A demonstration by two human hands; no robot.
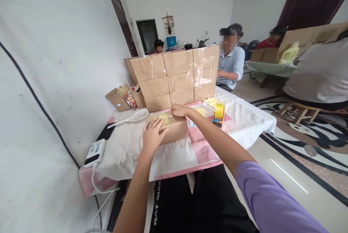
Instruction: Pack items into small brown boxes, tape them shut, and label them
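A small brown cardboard box (175, 130) lies on the cloth-covered table (127, 149) in front of me. My left hand (152, 134) rests flat on the box's near top, fingers stretched out. My right hand (179, 110) reaches to the box's far top edge, fingers curled down on it. A yellowish strip runs along the box's top between my hands. To the right of the box stands a yellow tape dispenser (219, 114).
A stack of taped cardboard boxes (176, 75) walls the table's far side. A white swatter (129, 118) and a label printer (95, 152) lie at the left, by the wall. Yellow sheets (212, 101) lie near the dispenser. Other people sit beyond and at right.
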